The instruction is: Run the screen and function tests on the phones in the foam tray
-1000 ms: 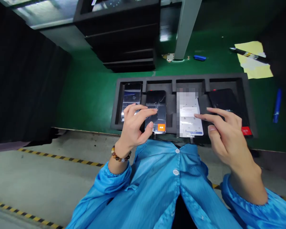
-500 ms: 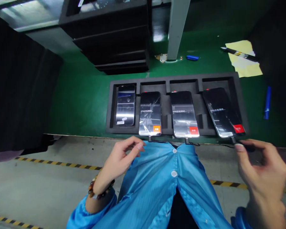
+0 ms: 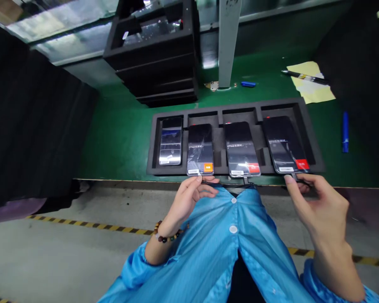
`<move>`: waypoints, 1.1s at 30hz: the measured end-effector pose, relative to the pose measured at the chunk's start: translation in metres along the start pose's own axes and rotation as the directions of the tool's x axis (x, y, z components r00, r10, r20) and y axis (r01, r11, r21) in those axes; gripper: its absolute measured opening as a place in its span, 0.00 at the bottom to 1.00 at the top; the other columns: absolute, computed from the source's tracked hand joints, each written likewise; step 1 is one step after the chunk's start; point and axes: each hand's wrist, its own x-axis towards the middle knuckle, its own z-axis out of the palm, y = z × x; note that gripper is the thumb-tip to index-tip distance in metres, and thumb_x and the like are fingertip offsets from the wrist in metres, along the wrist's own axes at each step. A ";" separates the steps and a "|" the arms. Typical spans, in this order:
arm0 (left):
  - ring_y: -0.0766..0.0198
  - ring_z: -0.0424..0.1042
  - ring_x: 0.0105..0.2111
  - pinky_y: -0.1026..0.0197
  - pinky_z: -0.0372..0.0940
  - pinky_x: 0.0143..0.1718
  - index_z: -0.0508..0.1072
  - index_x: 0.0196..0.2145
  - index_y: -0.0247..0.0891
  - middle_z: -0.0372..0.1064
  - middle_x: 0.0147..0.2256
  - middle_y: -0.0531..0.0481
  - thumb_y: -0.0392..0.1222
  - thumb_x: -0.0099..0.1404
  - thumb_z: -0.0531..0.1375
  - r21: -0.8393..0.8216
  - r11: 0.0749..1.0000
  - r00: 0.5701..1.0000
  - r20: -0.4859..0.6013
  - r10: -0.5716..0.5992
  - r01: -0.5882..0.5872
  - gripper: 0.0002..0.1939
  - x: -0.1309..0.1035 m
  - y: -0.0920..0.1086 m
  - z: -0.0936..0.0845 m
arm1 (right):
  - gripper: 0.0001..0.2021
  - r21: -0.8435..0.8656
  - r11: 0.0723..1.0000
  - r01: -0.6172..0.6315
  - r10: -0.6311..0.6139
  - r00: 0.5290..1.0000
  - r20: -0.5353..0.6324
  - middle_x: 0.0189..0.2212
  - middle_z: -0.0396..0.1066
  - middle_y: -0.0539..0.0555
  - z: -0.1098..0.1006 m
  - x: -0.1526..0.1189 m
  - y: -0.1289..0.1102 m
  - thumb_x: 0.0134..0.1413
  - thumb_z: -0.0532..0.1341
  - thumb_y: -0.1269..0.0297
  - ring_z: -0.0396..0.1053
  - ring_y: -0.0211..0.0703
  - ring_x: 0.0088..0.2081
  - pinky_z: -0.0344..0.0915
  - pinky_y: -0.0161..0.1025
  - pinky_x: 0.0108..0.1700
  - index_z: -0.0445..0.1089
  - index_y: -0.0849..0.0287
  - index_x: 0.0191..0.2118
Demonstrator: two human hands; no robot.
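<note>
A black foam tray (image 3: 312, 147) on the green table holds a dark phone (image 3: 171, 141) at the left, a phone with an orange button (image 3: 200, 147), a phone with a red button (image 3: 241, 147) and a tilted rightmost phone (image 3: 284, 145). My left hand (image 3: 194, 195) pinches the plug at the lower edge of the orange-button phone; its fingers mostly cover the plug. My right hand (image 3: 318, 206) is closed on a black cable plug (image 3: 298, 177) at the bottom of the rightmost phone. Another plug (image 3: 245, 180) sits at the red-button phone's lower edge.
Stacked black trays (image 3: 158, 63) stand behind at the left, beside a grey metal post (image 3: 228, 42). A blue cap (image 3: 248, 84), a pen (image 3: 306, 77) on yellow paper (image 3: 316, 92) and a blue marker (image 3: 345, 131) lie farther back and right. Dark cloth hangs at the left.
My left hand has moved right and up to the plug of the orange-button phone. My right hand stays at the rightmost phone's plug. The view has shifted.
</note>
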 end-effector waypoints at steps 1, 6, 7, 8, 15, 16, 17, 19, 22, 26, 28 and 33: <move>0.56 0.87 0.38 0.60 0.80 0.41 0.87 0.46 0.30 0.85 0.51 0.31 0.56 0.69 0.74 -0.029 1.000 1.000 -0.009 0.011 -0.011 0.23 0.000 -0.002 0.002 | 0.19 0.004 1.000 -0.024 0.024 1.000 -0.002 0.30 0.76 0.49 0.002 -0.001 -0.002 0.64 0.70 0.44 0.73 0.40 0.31 0.70 0.40 0.42 0.80 0.55 0.46; 0.54 0.88 0.40 0.60 0.80 0.43 0.87 0.44 0.29 0.86 0.48 0.31 0.54 0.70 0.72 -0.088 0.995 0.997 -0.064 0.051 -0.056 0.21 0.000 -0.011 0.011 | 0.21 0.007 0.997 -0.080 0.081 0.997 -0.022 0.28 0.73 0.49 0.006 -0.004 -0.003 0.64 0.69 0.42 0.66 0.36 0.28 0.65 0.38 0.36 0.80 0.57 0.45; 0.54 0.88 0.40 0.60 0.80 0.44 0.87 0.44 0.29 0.86 0.47 0.31 0.54 0.70 0.71 -0.087 0.994 0.995 -0.081 0.058 -0.065 0.21 0.000 -0.011 0.012 | 0.21 0.005 0.997 -0.079 0.079 0.997 -0.022 0.28 0.72 0.49 0.007 -0.004 -0.003 0.64 0.69 0.43 0.65 0.35 0.28 0.64 0.37 0.35 0.80 0.57 0.45; 0.54 0.88 0.40 0.60 0.80 0.44 0.87 0.43 0.29 0.86 0.46 0.31 0.54 0.70 0.71 -0.085 0.994 0.993 -0.096 0.062 -0.070 0.21 0.000 -0.012 0.013 | 0.20 0.003 0.997 -0.075 0.075 0.997 -0.024 0.28 0.72 0.48 0.008 -0.004 -0.002 0.64 0.69 0.43 0.65 0.35 0.28 0.63 0.37 0.35 0.80 0.57 0.46; 0.55 0.88 0.38 0.61 0.80 0.42 0.86 0.37 0.30 0.87 0.42 0.33 0.55 0.69 0.71 -0.072 0.994 0.988 -0.136 0.073 -0.083 0.21 0.001 -0.013 0.020 | 0.17 -0.009 1.000 -0.026 0.026 0.998 -0.053 0.26 0.69 0.48 0.010 -0.003 -0.001 0.65 0.69 0.47 0.64 0.35 0.28 0.63 0.37 0.36 0.80 0.58 0.43; 0.55 0.88 0.37 0.61 0.80 0.42 0.85 0.37 0.30 0.87 0.42 0.33 0.55 0.69 0.71 -0.073 0.994 0.987 -0.142 0.076 -0.087 0.21 0.001 -0.014 0.021 | 0.17 -0.012 1.000 -0.027 0.026 0.998 -0.057 0.26 0.69 0.48 0.011 -0.004 -0.001 0.65 0.69 0.47 0.64 0.35 0.28 0.64 0.37 0.36 0.80 0.58 0.43; 0.55 0.88 0.37 0.61 0.80 0.42 0.85 0.37 0.30 0.87 0.41 0.34 0.56 0.69 0.71 -0.076 0.993 0.986 -0.149 0.079 -0.091 0.21 0.002 -0.015 0.021 | 0.17 -0.015 0.999 -0.029 0.028 0.998 -0.056 0.27 0.70 0.49 0.011 -0.004 0.000 0.66 0.69 0.47 0.65 0.36 0.28 0.64 0.38 0.36 0.80 0.58 0.43; 0.56 0.88 0.36 0.61 0.80 0.42 0.85 0.36 0.30 0.87 0.41 0.34 0.56 0.69 0.71 -0.081 0.992 0.984 -0.160 0.082 -0.096 0.22 0.002 -0.017 0.022 | 0.17 -0.019 0.999 -0.030 0.029 0.998 -0.055 0.27 0.70 0.49 0.012 -0.005 0.001 0.66 0.68 0.46 0.66 0.37 0.29 0.64 0.38 0.38 0.80 0.57 0.43; 0.56 0.88 0.36 0.62 0.80 0.42 0.85 0.36 0.30 0.86 0.41 0.34 0.57 0.69 0.71 -0.081 0.991 0.982 -0.167 0.089 -0.104 0.23 0.002 -0.018 0.022 | 0.18 -0.007 0.999 -0.036 0.036 0.998 -0.054 0.27 0.69 0.49 0.013 -0.006 0.002 0.67 0.68 0.45 0.66 0.38 0.30 0.65 0.39 0.38 0.80 0.57 0.43; 0.55 0.88 0.37 0.61 0.80 0.42 0.84 0.37 0.30 0.86 0.41 0.33 0.58 0.68 0.72 -0.082 0.991 0.982 -0.165 0.092 -0.107 0.23 0.003 -0.018 0.023 | 0.19 0.002 1.000 -0.030 0.030 0.997 -0.070 0.28 0.70 0.50 0.016 -0.005 0.004 0.67 0.67 0.44 0.68 0.39 0.31 0.65 0.39 0.39 0.80 0.57 0.43; 0.55 0.88 0.37 0.62 0.80 0.42 0.84 0.37 0.30 0.86 0.41 0.34 0.58 0.68 0.72 -0.087 0.991 0.982 -0.164 0.089 -0.104 0.23 0.002 -0.018 0.023 | 0.18 0.007 1.000 -0.026 0.027 0.997 -0.077 0.27 0.70 0.49 0.017 -0.004 0.007 0.67 0.68 0.45 0.68 0.38 0.30 0.64 0.39 0.39 0.80 0.57 0.43; 0.55 0.88 0.37 0.61 0.80 0.41 0.84 0.36 0.31 0.87 0.41 0.35 0.59 0.68 0.72 -0.085 0.991 0.982 -0.164 0.091 -0.106 0.23 0.002 -0.018 0.023 | 0.16 0.033 0.999 -0.026 0.030 0.992 -0.124 0.26 0.67 0.47 0.018 -0.010 0.006 0.66 0.70 0.48 0.64 0.37 0.28 0.61 0.39 0.35 0.78 0.57 0.40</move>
